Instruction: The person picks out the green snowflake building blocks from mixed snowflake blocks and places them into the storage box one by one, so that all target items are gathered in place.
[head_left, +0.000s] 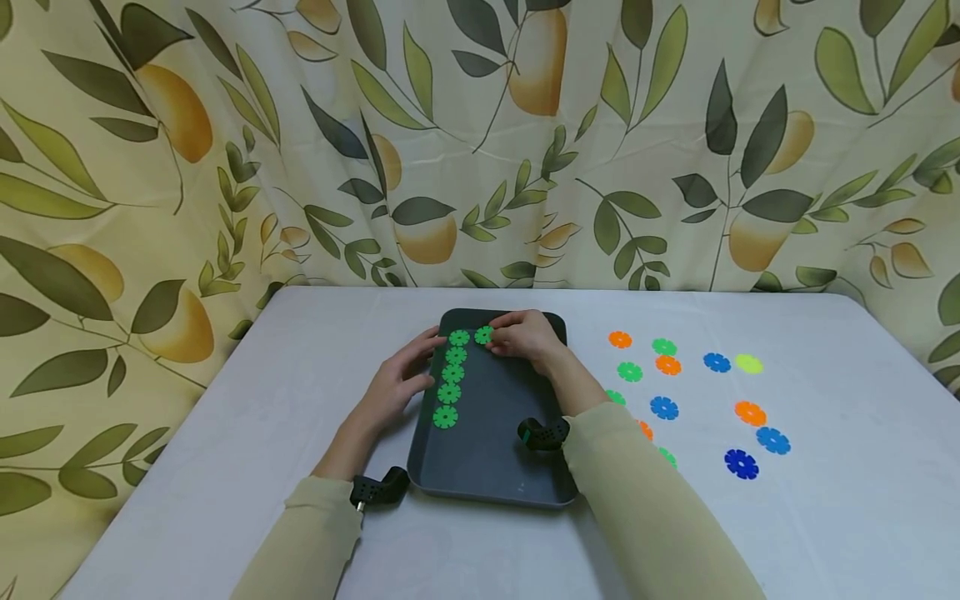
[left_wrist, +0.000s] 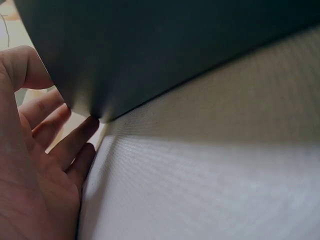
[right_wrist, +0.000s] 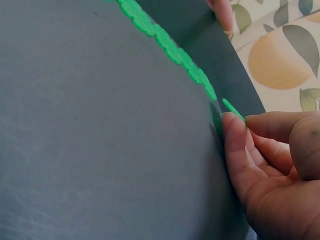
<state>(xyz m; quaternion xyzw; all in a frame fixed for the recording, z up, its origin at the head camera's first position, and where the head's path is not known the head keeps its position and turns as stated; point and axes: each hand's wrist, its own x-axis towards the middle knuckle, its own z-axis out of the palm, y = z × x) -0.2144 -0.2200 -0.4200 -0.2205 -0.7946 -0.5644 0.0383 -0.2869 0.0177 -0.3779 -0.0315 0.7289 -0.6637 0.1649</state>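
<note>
Here, right hand [head_left: 525,337] pinching a green disc [head_left: 483,335] at the dark tray's [head_left: 487,467] far end, beside a column of green discs [head_left: 452,377], left hand [head_left: 401,379] spread, fingers against the tray's left rim.

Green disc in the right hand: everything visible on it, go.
The green disc is a flat, thin, notched-edge round that looks like plastic. The right hand pinches it at the far end of the dark tray, tilted up off the tray floor in the right wrist view, just right of the top of a column of five like discs.
</note>
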